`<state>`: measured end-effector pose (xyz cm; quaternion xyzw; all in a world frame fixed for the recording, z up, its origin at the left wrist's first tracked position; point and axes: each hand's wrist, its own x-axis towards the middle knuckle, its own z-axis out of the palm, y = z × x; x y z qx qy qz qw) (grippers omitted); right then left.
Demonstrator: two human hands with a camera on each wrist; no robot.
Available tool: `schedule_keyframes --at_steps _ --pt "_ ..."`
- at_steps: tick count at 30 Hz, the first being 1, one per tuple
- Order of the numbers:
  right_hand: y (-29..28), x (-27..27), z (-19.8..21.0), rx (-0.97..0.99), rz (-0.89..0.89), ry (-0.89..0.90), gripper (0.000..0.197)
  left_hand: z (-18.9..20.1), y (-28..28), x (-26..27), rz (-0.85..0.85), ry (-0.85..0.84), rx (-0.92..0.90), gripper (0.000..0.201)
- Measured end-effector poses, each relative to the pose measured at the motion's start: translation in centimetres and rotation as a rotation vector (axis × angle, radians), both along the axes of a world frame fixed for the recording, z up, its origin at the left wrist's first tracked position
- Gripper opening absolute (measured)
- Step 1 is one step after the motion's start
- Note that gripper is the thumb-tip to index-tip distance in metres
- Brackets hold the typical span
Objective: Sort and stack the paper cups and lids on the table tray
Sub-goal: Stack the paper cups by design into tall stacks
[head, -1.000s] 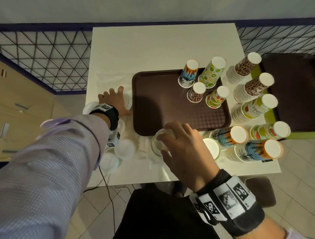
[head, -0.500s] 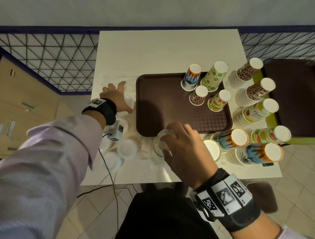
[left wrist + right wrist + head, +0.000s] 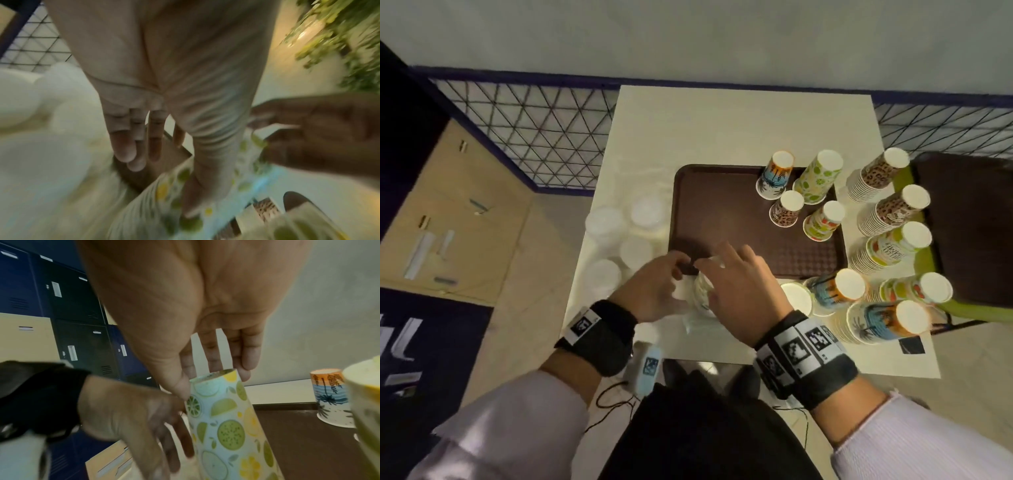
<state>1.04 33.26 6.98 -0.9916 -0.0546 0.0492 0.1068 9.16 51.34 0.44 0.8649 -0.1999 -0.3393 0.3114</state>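
The white rectangular table (image 3: 739, 130) carries everything, and the dark brown plastic tray (image 3: 722, 212) lies just beyond both hands. On that tray, beyond and to the right of the right hand (image 3: 739, 291), stand 4 upturned printed paper cup stacks (image 3: 804, 195), 1 each in a palm, citrus, leopard and fruit print, so sorting looks begun, not finished. To the right of the right hand, off the tray, I count 7 taller printed cup stacks (image 3: 887, 212) leaning along the table edge, plus 1 upright white cup (image 3: 796, 298) just beside the wrist. Beyond and to the left of the left hand (image 3: 654, 291) sit about 5 white plastic lids (image 3: 606, 222), blurred, so that count is rough; none is on the tray yet. The right hand pinches the upturned base of the lemon-and-lime printed cup stack (image 3: 226, 426) between thumb and fingertips, at the tray's near edge. The left hand's fingers curl loosely beside that stack; whether they grip it I cannot tell. Most stacks and all lids seem left to move.
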Motion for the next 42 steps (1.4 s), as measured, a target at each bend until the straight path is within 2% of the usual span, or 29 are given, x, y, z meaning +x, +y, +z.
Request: schedule_keyframes --at_steps 4,8,13,17,20,24,32,35,38,42 --pt "-0.2 -0.5 0.0 -0.025 0.030 0.010 0.039 -3.7 -0.8 -3.2 0.112 0.131 -0.023 0.105" --pt "-0.2 -1.8 0.1 -0.051 0.058 0.042 0.044 -5.0 -1.9 -4.2 0.185 0.187 -0.141 0.091" --pt "-0.1 -3.3 0.7 -0.021 0.091 0.064 0.047 -8.4 -2.3 -4.0 0.170 0.234 -0.144 0.113" --pt "-0.1 -4.1 0.3 0.012 0.068 0.047 0.059 -9.9 -2.9 -3.7 0.131 0.158 -0.092 0.107" --pt "-0.3 -4.5 -0.2 0.046 0.060 -0.005 0.063 -9.6 -3.5 -3.7 0.148 0.149 -0.108 0.100" --pt "-0.8 -4.6 -0.7 0.085 0.072 0.032 0.070 -8.0 -4.1 -4.3 0.156 0.139 -0.174 0.078" --pt "-1.6 -3.6 1.6 0.189 0.132 0.033 0.043 -5.1 -3.8 -5.0 0.223 0.066 -0.223 0.066" --pt "-1.6 -2.9 2.6 0.256 0.142 -0.029 0.041 -3.9 -3.4 -5.1 0.235 0.087 -0.229 0.060" --pt "-2.4 -2.4 3.8 0.424 0.142 -0.097 0.044 -3.3 -2.5 -5.2 0.280 0.149 -0.263 0.053" --pt "-6.1 -2.4 5.6 0.605 0.023 -0.317 0.033 -2.4 -1.6 -4.8 0.378 0.265 -0.338 0.066"
